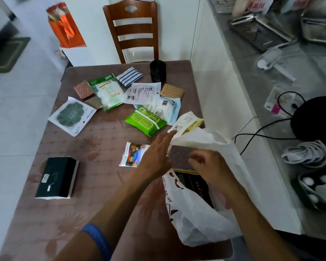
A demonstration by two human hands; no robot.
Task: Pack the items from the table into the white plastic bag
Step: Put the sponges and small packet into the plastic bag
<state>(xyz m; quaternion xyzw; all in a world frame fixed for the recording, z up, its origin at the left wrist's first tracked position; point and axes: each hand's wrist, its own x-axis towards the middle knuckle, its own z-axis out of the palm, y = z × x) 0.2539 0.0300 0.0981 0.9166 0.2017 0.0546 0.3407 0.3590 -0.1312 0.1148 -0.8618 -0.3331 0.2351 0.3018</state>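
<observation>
At four o'clock on the table [68,213], a white plastic bag [199,223] with unreadable brown print half-hides a dark box, the blurred right hand [209,166] pinching a brown patterned packet [179,157] at its mouth, left hand [156,155] open-fingered alongside.

bag [199,219]: 1 | packets [146,120]: 8 | woven squares [83,89]: 4 | box [57,178]: 1
</observation>
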